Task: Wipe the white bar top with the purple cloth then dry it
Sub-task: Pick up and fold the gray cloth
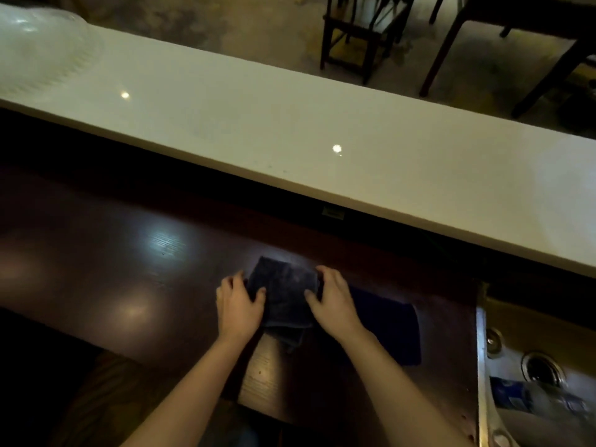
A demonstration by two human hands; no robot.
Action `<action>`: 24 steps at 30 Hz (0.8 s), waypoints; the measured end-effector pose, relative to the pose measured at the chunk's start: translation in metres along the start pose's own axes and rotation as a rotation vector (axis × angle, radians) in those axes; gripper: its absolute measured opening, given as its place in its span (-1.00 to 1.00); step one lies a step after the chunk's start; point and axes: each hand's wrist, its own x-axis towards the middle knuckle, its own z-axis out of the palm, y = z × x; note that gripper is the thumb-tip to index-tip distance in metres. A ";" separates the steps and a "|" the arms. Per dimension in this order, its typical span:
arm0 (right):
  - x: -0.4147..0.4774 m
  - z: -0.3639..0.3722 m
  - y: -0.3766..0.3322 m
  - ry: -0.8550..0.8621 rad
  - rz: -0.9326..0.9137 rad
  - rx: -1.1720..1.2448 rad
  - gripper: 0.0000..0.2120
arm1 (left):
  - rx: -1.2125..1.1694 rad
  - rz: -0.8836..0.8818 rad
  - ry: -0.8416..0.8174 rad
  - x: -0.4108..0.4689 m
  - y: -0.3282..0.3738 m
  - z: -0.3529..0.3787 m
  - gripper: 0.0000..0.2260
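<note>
The long white bar top (290, 124) runs diagonally from upper left to right, raised above a dark wooden counter (113, 269). On that counter lies a folded dark grey cloth (285, 295). My left hand (238, 304) grips its left edge and my right hand (335, 301) grips its right edge, thumbs on top. A darker purple-blue cloth (390, 330) lies flat on the counter just to the right, partly under my right hand and wrist.
A metal sink (532, 382) with a drain and a plastic bottle (541, 398) sits at the lower right. Dark chairs (364, 37) and table legs stand on the floor beyond the bar. A pale blurred object (38, 50) rests on the bar's far left.
</note>
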 end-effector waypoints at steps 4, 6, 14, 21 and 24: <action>0.024 0.014 -0.018 -0.083 0.143 -0.024 -0.33 | -0.044 -0.110 -0.080 0.013 -0.010 0.001 -0.52; 0.032 0.015 -0.019 -0.104 0.222 0.023 -0.33 | -0.066 -0.147 -0.103 0.018 -0.009 0.002 -0.56; 0.029 0.017 -0.015 -0.124 0.252 0.211 -0.76 | -0.173 -0.172 -0.249 0.036 -0.010 0.003 -0.79; 0.017 -0.008 -0.021 -0.116 0.330 0.780 -0.53 | -0.473 -0.091 -0.264 0.041 -0.002 -0.008 -0.79; 0.008 -0.031 -0.029 -0.139 0.244 1.177 -0.54 | -0.652 0.034 -0.258 0.038 0.017 -0.027 -0.83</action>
